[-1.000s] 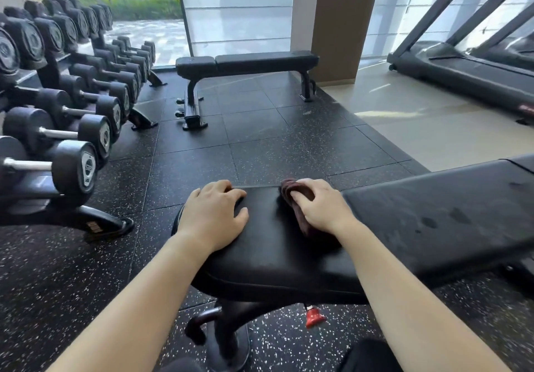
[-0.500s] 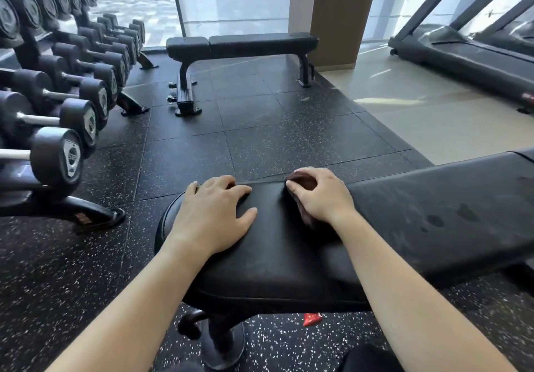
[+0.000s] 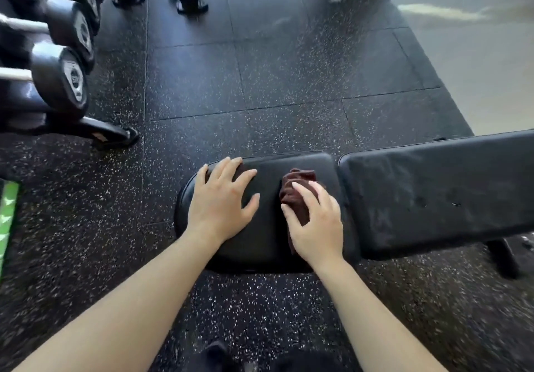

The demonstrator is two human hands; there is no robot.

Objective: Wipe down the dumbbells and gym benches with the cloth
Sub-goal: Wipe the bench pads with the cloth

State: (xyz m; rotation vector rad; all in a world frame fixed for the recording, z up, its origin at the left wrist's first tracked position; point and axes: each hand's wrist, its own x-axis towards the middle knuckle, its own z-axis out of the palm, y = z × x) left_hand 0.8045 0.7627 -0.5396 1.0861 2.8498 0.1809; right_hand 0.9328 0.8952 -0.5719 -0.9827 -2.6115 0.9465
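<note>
While crumpled under right hand (image 3: 318, 228), maroon cloth (image 3: 298, 181) on smooth rounded bench pad (image 3: 268, 227).

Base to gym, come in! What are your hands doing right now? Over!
Left hand flat on the bench seat pad. Right hand pressing the cloth onto the same pad. Nothing blocking the back pad. Over.

Left hand (image 3: 222, 204) lies flat and splayed; right hand (image 3: 316, 227) presses palm-down.

Black speckled rubber floor (image 3: 260, 68); pale floor (image 3: 476, 54) right.
</note>
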